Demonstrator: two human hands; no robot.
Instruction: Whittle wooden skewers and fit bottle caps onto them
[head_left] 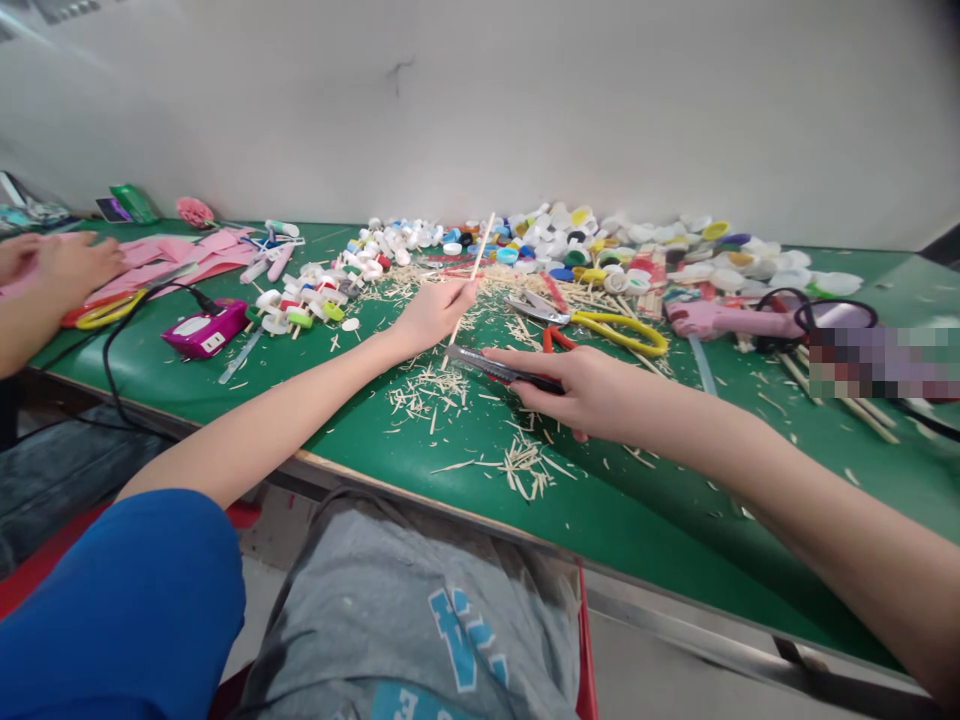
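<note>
Across the green desk [360,425] lie shavings [429,393]; over them the left grip [441,306] pinches a slanting stick [482,246], its lower end beside the cutter knife [499,369] clasped in the right grip [566,388].

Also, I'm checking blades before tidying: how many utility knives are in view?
1. The utility knife is in the right hand, its blade at the lower end of the stick in the left hand. More could be hidden under the shavings.

A slender pale stick [484,246] slants rightward, its near end by the left-pointing blade [474,360] of a black knife [514,374].
</note>
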